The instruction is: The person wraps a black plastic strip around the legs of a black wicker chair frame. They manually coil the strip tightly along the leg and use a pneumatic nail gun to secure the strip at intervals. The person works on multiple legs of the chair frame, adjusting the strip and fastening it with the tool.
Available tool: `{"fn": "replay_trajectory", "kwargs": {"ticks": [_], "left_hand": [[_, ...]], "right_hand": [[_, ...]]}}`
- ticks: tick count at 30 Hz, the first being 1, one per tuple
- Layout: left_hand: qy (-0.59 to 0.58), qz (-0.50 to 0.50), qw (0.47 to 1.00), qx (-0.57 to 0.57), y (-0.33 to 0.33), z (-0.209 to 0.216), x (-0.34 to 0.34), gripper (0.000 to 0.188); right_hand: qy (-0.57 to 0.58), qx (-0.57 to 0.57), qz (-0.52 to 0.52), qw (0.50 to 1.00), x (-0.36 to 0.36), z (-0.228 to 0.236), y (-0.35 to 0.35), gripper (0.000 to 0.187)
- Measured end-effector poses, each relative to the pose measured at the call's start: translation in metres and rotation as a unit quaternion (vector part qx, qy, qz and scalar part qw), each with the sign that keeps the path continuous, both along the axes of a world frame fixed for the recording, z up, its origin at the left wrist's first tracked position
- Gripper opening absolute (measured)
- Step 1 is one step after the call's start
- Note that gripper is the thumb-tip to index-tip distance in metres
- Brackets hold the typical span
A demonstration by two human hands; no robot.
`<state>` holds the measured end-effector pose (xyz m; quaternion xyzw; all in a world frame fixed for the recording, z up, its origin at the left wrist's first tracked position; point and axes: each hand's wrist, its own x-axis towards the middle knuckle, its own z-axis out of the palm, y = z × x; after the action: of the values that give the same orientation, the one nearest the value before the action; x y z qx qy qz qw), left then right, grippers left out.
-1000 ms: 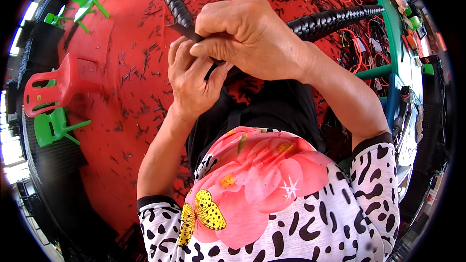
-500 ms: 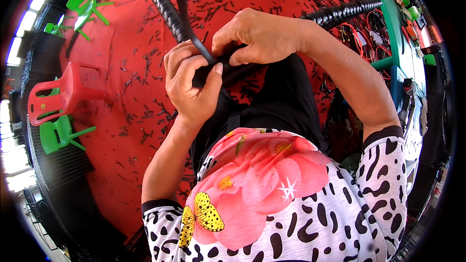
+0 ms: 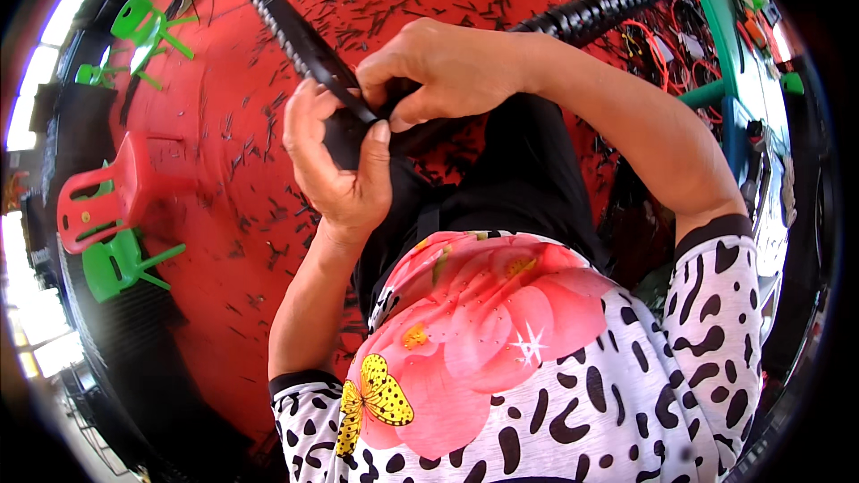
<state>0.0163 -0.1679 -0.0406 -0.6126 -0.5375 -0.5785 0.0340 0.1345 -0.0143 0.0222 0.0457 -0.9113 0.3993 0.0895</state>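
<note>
My left hand [image 3: 335, 161] pinches a flat black strip [image 3: 344, 94] between thumb and fingers, above my lap. Close against it, my right hand [image 3: 456, 72] is closed, its thumb and forefinger pressed on dark material at the strip's lower end; the exact hold is partly hidden. A long black piece with a ridged, braided-looking surface [image 3: 277, 22] slants up and left from my left fingers. Another ridged black length [image 3: 608, 13] reaches to the upper right beyond my right forearm. Whether the two lengths join is hidden by my hands.
Many small black scraps litter the red floor [image 3: 215, 241]. A red chair [image 3: 94, 206] and several green chairs, one green chair [image 3: 121, 264] beside it, stand at left. At right are a green-edged table [image 3: 711, 13] and tangled red-orange cords [image 3: 658, 58].
Both hands have shifted slightly left, and the ridged black length at upper left has moved left and turned. The strip now lies closer along that length instead of standing up from it.
</note>
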Motion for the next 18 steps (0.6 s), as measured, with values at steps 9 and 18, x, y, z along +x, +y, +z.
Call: {"fn": "replay_trajectory", "kwargs": {"ticks": [9,18], "left_hand": [[0.159,0.058,0.985,-0.014,0.000,0.000,-0.006,0.043],[0.166,0.114,0.979,-0.007,-0.003,0.000,0.001,0.042]], "right_hand": [[-0.064,0.026,-0.029,0.997,0.008,0.003,-0.004,0.025],[0.033,0.142,-0.049,0.988,0.024,-0.007,-0.008,0.026]]}}
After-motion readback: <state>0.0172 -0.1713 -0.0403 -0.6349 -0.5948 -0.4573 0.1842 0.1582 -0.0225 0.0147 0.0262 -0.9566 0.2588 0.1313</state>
